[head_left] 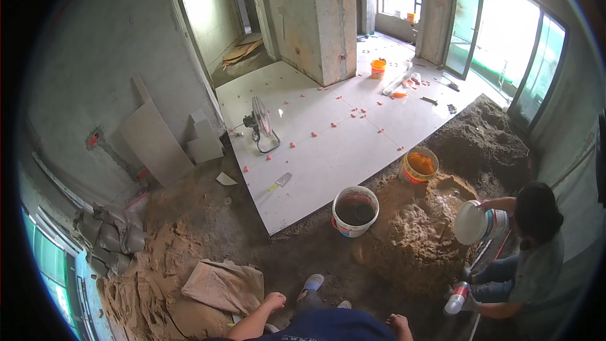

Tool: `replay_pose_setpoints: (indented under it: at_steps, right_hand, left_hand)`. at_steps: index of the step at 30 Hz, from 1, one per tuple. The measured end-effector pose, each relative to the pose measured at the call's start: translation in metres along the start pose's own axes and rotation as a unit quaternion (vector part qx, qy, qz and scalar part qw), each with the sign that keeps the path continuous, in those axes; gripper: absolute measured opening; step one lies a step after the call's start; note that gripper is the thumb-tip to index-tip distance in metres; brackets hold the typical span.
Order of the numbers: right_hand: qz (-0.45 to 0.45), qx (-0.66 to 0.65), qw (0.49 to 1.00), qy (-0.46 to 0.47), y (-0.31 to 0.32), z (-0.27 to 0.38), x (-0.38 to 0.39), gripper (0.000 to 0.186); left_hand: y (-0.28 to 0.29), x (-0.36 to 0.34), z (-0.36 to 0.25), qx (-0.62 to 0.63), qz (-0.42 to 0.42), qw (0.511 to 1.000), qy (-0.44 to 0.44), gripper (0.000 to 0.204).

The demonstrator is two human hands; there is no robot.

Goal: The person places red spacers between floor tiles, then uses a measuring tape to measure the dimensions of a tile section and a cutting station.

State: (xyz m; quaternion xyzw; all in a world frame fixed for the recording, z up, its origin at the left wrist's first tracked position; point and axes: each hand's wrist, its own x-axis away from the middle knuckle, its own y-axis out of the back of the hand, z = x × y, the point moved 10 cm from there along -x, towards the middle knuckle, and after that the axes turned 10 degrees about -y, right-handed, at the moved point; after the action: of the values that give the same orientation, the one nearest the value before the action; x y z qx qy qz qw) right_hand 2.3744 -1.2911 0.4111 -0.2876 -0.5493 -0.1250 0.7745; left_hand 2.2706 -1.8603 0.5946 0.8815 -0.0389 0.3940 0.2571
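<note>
My left hand [275, 300] hangs above the dirt floor with its fingers curled in, and nothing shows in it. Nearest to it lies a folded tan sack [227, 285] on loose sand. On the other side of my body, my right hand [399, 324] is also curled closed with nothing visible in it. Ahead stands a white bucket [338, 220] with dark contents. Beyond it, a bucket with an orange inside [404, 174] sits at a wet mortar heap [416, 240]. A crouching co-worker tips a white bucket [468, 222] there and holds a clear plastic bottle [457, 298].
Large pale tiles [315, 170] with red levelling clips cover the floor ahead. On them are a fan [262, 123], a trowel [282, 181] and an orange bucket [378, 69]. Dark sand [483, 136] is piled right; grey sacks [107, 237] and cut boards [154, 142] stand left.
</note>
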Motion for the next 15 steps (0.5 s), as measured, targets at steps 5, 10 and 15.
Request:
replay_pose_setpoints:
  at_steps: [5, 10, 15]
  right_hand:
    - [-0.033, 0.284, 0.954, 0.086, -0.049, 0.011, 0.044, 0.015]
    - [-0.027, -0.076, 0.997, 0.022, -0.044, 0.027, 0.067, 0.015]
    - [0.054, -0.006, 0.998, 0.018, -0.066, 0.028, 0.052, 0.011]
  left_hand:
    - [0.009, 0.014, 0.019, 0.001, -0.012, 1.000, 0.021, 0.017]
    - [-0.004, 0.016, -0.024, 0.019, 0.002, 1.000, 0.008, 0.016]
    - [0.000, -0.015, 0.022, 0.071, -0.039, 0.996, -0.025, 0.016]
